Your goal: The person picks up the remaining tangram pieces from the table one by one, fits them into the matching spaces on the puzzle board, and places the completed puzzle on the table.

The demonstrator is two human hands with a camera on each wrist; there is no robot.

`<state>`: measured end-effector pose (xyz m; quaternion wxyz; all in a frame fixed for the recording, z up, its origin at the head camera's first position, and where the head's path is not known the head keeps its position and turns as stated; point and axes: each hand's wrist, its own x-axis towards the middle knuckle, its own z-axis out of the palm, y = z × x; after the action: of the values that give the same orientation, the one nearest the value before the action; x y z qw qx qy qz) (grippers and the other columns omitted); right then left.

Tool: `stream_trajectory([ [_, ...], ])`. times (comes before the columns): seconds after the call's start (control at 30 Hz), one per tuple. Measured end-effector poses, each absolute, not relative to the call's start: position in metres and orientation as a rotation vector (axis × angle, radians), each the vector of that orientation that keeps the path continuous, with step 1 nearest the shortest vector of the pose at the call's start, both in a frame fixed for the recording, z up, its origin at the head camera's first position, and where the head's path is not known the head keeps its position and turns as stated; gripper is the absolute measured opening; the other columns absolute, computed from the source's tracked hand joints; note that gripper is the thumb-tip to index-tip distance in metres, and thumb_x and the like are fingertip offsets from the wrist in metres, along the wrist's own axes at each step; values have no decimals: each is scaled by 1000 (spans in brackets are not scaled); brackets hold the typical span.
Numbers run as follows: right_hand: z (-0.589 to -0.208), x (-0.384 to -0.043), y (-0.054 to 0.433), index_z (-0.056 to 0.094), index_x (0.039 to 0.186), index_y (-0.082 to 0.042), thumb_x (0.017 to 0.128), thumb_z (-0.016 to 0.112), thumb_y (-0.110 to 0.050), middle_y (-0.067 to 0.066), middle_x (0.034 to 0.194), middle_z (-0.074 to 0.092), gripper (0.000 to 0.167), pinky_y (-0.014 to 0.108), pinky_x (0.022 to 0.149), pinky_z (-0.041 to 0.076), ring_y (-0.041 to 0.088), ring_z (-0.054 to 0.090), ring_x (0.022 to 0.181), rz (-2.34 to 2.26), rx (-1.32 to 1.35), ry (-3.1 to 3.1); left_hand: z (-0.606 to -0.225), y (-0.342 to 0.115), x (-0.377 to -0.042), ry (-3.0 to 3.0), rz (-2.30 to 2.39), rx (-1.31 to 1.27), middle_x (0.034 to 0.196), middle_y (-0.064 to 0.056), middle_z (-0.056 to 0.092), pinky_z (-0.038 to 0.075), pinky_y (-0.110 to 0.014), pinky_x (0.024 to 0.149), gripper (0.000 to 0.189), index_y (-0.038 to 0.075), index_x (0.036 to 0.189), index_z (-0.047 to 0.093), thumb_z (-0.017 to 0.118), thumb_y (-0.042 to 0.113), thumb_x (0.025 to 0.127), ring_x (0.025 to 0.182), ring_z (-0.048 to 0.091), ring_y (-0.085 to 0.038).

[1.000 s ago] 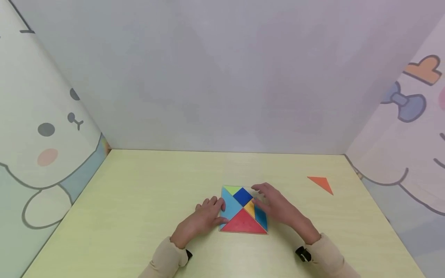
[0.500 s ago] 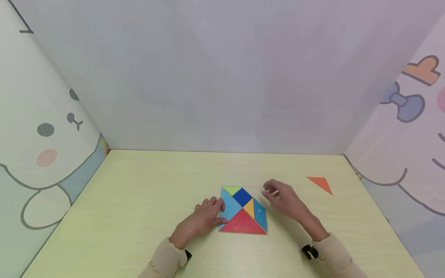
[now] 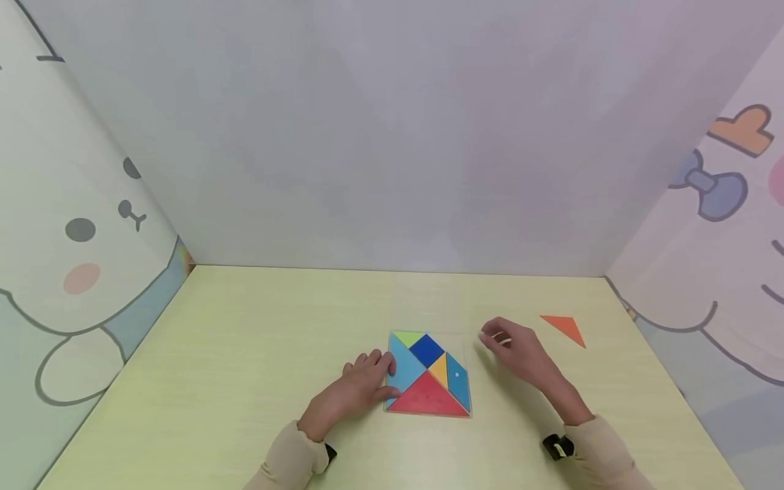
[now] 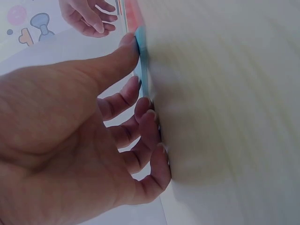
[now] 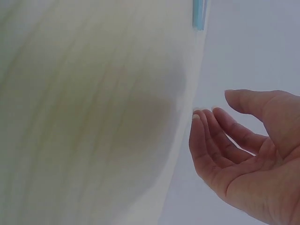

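A clear, shallow tangram tray [image 3: 465, 338] lies in the middle of the table. In it sit a light blue triangle [image 3: 403, 364], a red triangle [image 3: 427, 396], a dark blue square [image 3: 427, 350], a yellow triangle [image 3: 439, 371], a lime triangle [image 3: 407, 337] and a blue parallelogram [image 3: 457, 380]. My left hand [image 3: 361, 388] rests on the tray's left side, thumb and index finger on the light blue triangle. To the tray's right my right hand [image 3: 514, 350] hovers with loosely curled fingers, nothing between them. An orange triangle [image 3: 566, 328] lies beyond it, back right.
The pale wooden table [image 3: 245, 327] ends at a grey back wall [image 3: 392, 136]. Side panels with cartoon animals [image 3: 92, 238] flank it left and right. Each wrist carries a black strap piece [image 3: 558, 447].
My right hand has drawn away from the tray to the right, uncovering the blue parallelogram and the tray's far right corner. My left hand has stayed on the tray.
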<state>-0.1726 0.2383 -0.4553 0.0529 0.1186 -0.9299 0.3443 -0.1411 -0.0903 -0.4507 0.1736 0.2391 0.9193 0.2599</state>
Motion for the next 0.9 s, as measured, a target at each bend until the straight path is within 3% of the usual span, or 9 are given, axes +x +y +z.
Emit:
stream_trajectory([
  [0.9,-457,-181,290,67,121,-2,102,68,-23,12,107,72,28,37,75,55,35,71,100,1099,189,-2866,-451,-90,-141,2608,738,682,99,2,46,33,-38,78,34,15,111,50,73,34,96,98,45,-20],
])
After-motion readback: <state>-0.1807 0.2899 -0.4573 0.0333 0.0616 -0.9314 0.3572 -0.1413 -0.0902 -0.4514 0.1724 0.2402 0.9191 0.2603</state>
